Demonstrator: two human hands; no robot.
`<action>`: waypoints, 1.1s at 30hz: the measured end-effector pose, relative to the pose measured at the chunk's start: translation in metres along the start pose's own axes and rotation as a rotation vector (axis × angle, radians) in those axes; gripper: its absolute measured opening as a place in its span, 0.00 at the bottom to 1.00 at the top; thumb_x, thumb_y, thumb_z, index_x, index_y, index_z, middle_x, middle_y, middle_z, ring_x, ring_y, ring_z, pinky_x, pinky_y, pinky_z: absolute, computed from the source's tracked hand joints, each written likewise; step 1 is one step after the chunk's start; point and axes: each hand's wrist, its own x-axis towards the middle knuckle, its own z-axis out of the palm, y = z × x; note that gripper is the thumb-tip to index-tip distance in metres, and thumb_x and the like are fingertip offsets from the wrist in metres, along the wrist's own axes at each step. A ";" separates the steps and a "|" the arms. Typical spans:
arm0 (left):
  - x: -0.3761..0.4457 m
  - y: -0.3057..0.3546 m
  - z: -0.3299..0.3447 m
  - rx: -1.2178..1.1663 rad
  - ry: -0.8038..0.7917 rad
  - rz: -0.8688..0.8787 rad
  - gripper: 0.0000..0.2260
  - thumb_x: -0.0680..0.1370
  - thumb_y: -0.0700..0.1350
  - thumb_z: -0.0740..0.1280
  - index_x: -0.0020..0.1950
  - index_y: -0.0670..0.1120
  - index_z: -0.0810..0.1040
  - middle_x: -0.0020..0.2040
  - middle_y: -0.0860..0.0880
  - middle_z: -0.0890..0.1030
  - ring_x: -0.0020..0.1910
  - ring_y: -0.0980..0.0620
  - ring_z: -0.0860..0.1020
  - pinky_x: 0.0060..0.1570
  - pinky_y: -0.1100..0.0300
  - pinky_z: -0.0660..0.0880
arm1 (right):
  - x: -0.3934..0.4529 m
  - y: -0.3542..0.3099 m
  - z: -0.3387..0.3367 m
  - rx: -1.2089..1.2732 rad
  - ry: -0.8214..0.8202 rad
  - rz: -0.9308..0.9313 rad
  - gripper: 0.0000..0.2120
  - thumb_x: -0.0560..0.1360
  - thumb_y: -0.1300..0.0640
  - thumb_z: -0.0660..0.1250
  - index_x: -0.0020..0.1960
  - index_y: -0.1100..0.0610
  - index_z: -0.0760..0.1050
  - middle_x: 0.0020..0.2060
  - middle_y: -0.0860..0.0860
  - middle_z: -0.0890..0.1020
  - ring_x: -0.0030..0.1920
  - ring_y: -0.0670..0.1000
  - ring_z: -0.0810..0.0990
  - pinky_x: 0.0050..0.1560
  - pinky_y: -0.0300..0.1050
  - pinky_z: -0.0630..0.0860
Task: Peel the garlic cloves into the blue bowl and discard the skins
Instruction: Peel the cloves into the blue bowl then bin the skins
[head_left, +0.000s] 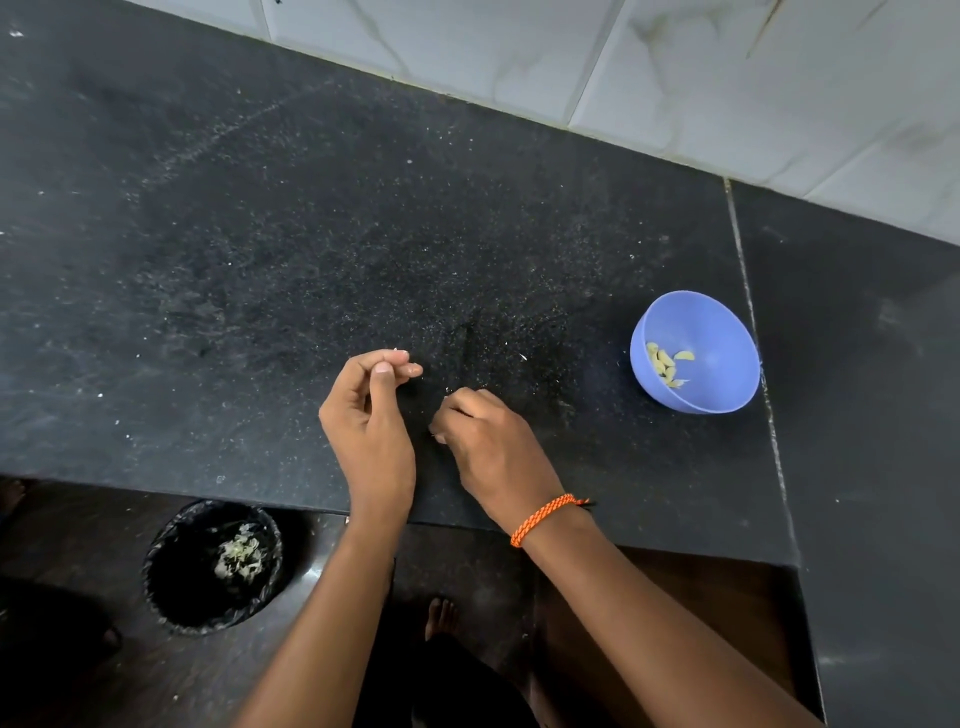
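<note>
Two hands (431, 426) curled above countertop (260, 260)

One bowl (727, 332) holds about six peeled cloves (665, 364). One bin (171, 587) on the floor contains one heap of skins (239, 558). Two hands show, left (371, 421) and right (493, 452), with one bracelet (545, 518).

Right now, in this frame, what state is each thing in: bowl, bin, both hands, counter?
blue bowl: upright on the counter, holding a few peeled garlic cloves.
bin: on the floor, open, black liner, garlic skins inside.
left hand: fingers curled, thumb to fingertips, pinching a tiny white scrap.
right hand: fingers curled down at the counter; anything held is hidden.
counter: dark stone, scattered with pale specks.
</note>
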 end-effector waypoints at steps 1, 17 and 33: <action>-0.001 0.000 0.000 -0.004 0.000 -0.003 0.12 0.86 0.35 0.62 0.53 0.40 0.85 0.47 0.45 0.86 0.51 0.40 0.85 0.62 0.35 0.80 | 0.000 -0.001 -0.001 -0.027 -0.009 -0.005 0.08 0.77 0.70 0.72 0.51 0.59 0.83 0.48 0.52 0.80 0.50 0.54 0.78 0.41 0.54 0.81; -0.015 0.001 -0.023 -0.173 0.018 -0.081 0.11 0.86 0.34 0.63 0.55 0.38 0.85 0.53 0.41 0.88 0.60 0.41 0.85 0.69 0.40 0.78 | -0.004 -0.041 0.018 0.279 0.244 0.406 0.08 0.75 0.67 0.74 0.50 0.56 0.87 0.44 0.48 0.86 0.42 0.45 0.84 0.47 0.43 0.83; -0.041 -0.012 -0.152 -0.596 0.554 -0.116 0.12 0.84 0.40 0.60 0.58 0.35 0.81 0.54 0.31 0.84 0.58 0.32 0.84 0.61 0.46 0.81 | -0.020 -0.188 0.075 1.518 -0.200 0.632 0.05 0.75 0.71 0.73 0.50 0.67 0.85 0.40 0.60 0.86 0.43 0.53 0.85 0.51 0.45 0.84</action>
